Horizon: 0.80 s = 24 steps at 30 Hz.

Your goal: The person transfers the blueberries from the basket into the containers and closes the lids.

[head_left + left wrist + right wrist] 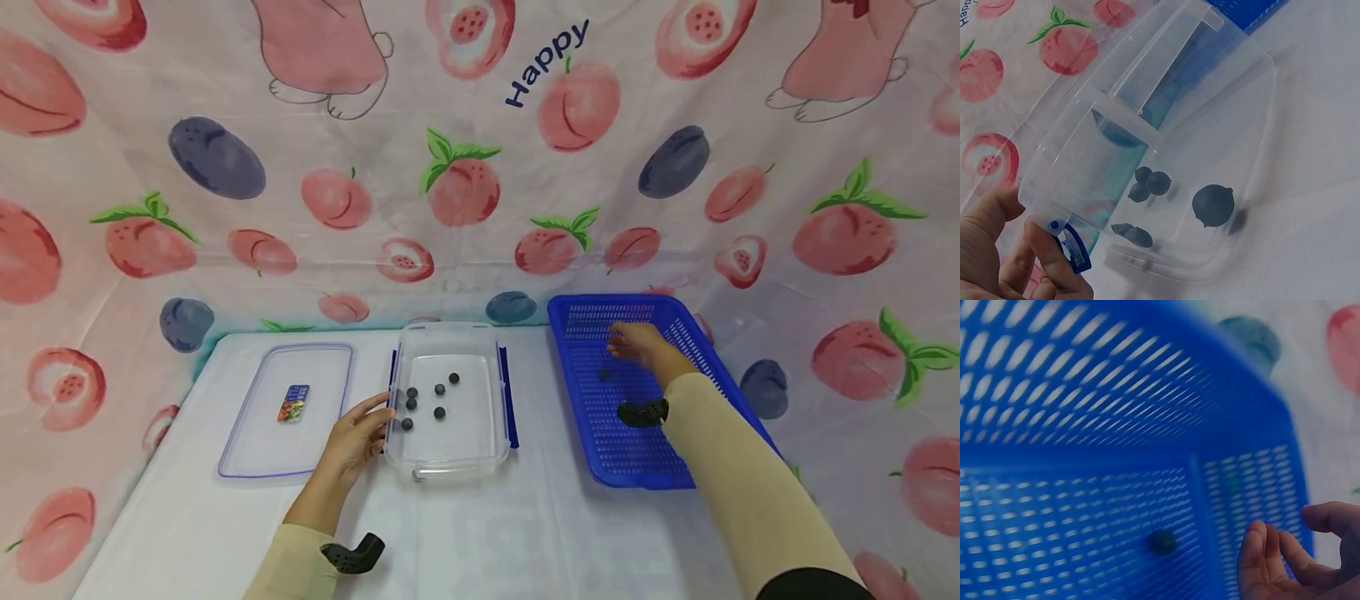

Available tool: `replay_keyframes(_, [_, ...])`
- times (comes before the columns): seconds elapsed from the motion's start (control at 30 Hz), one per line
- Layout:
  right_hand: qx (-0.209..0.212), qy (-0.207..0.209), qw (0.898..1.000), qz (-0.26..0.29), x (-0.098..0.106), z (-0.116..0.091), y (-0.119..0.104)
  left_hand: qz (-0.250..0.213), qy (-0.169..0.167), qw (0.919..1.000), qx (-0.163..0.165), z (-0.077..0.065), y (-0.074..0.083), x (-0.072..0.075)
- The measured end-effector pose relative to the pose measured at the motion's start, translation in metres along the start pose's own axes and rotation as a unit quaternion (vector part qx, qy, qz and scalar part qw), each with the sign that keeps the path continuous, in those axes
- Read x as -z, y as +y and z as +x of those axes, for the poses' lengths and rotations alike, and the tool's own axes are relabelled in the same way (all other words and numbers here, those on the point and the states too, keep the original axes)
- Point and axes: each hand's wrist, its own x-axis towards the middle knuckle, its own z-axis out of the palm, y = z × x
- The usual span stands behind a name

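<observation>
My left hand [351, 446] grips the left side of a clear plastic box [474, 433], thumb and fingers at its rim beside a blue latch [1075, 249]. Several small dark balls [439, 412] lie on the floor of the box, most of them toward its left side. Over the far part of a blue slotted basket [561, 354] hovers my right hand [643, 345]. Its fingers are loosely bent, with a gap to the thumb and nothing held between them in the right wrist view. One dark greenish ball [1164, 541] lies on the basket floor, below and left of that hand.
A clear lid [243, 454] with a bluish rim lies left of the box, bearing a small colourful label [293, 403]. A second blue latch [509, 400] hangs at the box's right side. Behind the white table [480, 533] rises a fruit-printed cloth [405, 108].
</observation>
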Motion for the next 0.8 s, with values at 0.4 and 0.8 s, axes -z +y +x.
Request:
replay_keyframes(0.4, [-0.004, 0.056, 0.996, -0.074, -0.006, 0.003, 0.044, -0.006, 0.000, 1.0000, -0.001, -0.002, 0.000, 0.000])
replay_keyframes(0.8, [-0.026, 0.083, 0.994, -0.067, -0.011, 0.013, 0.058, -0.007, -0.002, 1.0000, 0.001, -0.002, 0.001, 0.001])
